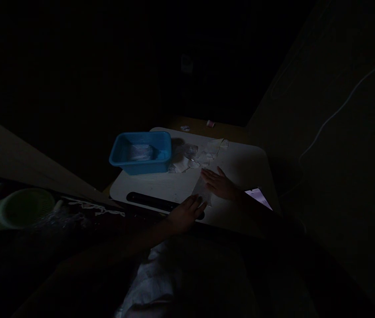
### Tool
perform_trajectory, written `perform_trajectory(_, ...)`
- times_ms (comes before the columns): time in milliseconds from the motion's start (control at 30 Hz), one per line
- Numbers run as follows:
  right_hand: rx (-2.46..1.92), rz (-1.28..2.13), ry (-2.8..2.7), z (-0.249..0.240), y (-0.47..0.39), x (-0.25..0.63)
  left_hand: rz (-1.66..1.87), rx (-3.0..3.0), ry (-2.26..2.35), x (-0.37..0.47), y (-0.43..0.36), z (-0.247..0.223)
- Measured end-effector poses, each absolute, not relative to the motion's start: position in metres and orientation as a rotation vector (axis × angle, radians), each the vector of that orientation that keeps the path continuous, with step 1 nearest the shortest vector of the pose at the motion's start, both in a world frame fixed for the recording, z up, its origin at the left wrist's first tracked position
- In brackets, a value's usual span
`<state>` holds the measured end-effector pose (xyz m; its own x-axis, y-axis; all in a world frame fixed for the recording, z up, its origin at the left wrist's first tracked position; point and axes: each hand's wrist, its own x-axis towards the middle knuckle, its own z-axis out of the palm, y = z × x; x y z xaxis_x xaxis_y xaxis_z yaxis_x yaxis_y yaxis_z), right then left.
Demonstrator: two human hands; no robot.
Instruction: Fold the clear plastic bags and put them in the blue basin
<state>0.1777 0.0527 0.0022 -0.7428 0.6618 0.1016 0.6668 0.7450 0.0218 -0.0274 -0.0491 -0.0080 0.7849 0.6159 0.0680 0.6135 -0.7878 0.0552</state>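
Half-curled left hand (pixel 184 214), grip unclear, and flat right hand (pixel 220 184) touch clear plastic (pixel 201 190) near the table's front edge (pixel 222 221).

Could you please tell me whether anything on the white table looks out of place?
Only mildly: crumpled clear and whitish pieces, seemingly plastic, lie scattered beside the blue rectangular basin, untidy against the flatter clear sheet at the right hand. In this dim light, no spill or damage is discernible.

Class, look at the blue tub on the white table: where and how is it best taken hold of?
Probably by the near rim of the blue tub, thumb outside and fingers inside, from the wearer's side: it stands upright, open at the top, and crumpled plastic crowds its right end.
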Motion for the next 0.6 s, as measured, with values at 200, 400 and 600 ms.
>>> perform_trajectory(200, -1.152, -0.136, -2.769, 0.007, 0.047, 0.179, 0.129, 2.954, 1.005, -0.027, -0.050, -0.006)
perform_trajectory(400, -0.925, -0.080, -2.876, 0.006, 0.015, 0.171, 0.120, 2.952, 1.030, -0.027, -0.051, -0.006)
perform_trajectory(600, -1.156, -0.136, -2.782, 0.002, 0.047, 0.178, 0.134, 2.957, 1.026, -0.026, -0.050, -0.008)
